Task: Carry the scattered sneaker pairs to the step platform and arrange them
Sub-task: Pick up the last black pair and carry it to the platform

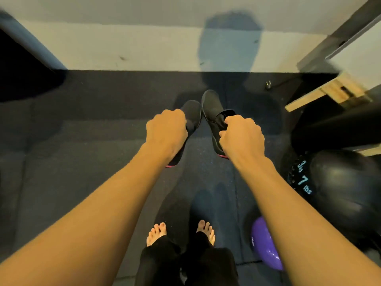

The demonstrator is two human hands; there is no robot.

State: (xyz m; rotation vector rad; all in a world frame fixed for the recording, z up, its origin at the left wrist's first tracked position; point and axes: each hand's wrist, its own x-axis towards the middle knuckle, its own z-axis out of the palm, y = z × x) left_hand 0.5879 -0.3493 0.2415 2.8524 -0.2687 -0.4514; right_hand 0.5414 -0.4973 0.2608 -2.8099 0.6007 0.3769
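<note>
I hold a pair of black sneakers with pink soles out in front of me, above the dark rubber floor. My left hand (166, 131) grips the left sneaker (192, 112) at its collar, toe pointing away. My right hand (242, 136) pinches the tongue and collar of the right sneaker (212, 109). The two shoes hang side by side, toes forward, close together but apart. Their heels are hidden behind my wrists. No step platform is recognisable in view.
A white wall (134, 48) rises ahead past the floor mat (82, 141). At right stand a wooden box (329, 91), a black medicine ball (340, 182) marked 3 kg 7 lbs and a purple ball (266, 244). My bare feet (156, 232) are below.
</note>
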